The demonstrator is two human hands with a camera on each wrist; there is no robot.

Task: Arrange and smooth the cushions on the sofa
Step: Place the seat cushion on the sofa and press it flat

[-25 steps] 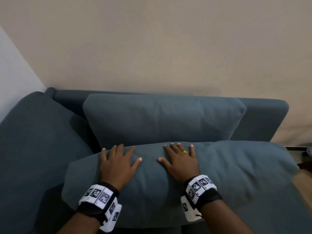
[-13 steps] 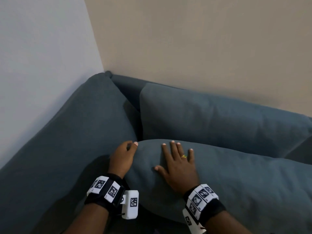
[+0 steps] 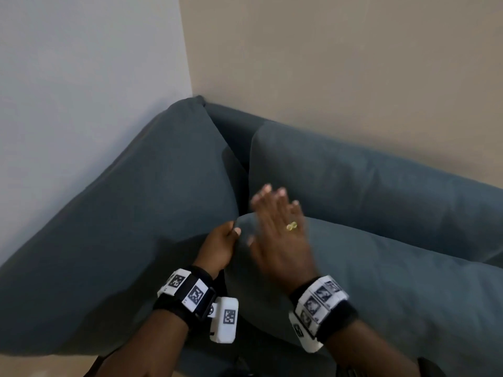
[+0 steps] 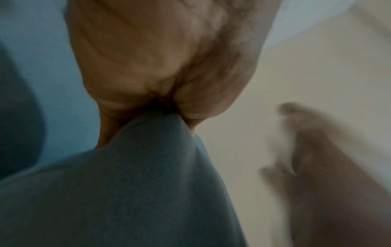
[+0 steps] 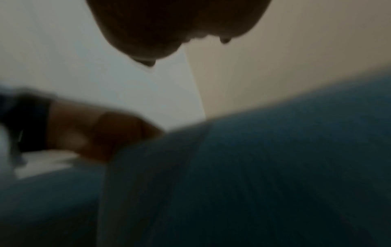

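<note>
Your left hand (image 3: 219,247) pinches the corner of the loose front cushion (image 3: 381,295), its fingers curled round the fabric; the left wrist view shows that corner (image 4: 152,133) bunched into a peak between thumb and fingers. Your right hand (image 3: 280,235) is spread flat, fingers straight, over the same cushion just beside the pinched corner, a gold ring (image 3: 291,226) on one finger; it is blurred, so whether the palm touches the fabric cannot be told. The front cushion is blue-grey, long and plump, lying across the sofa seat with its gripped end toward the corner of the room. Behind that cushion a matching back cushion (image 3: 367,183) leans against the sofa back (image 3: 231,118). Beside the gripped end, another cushion (image 3: 136,227) stands against the pale grey wall (image 3: 81,104).
</note>
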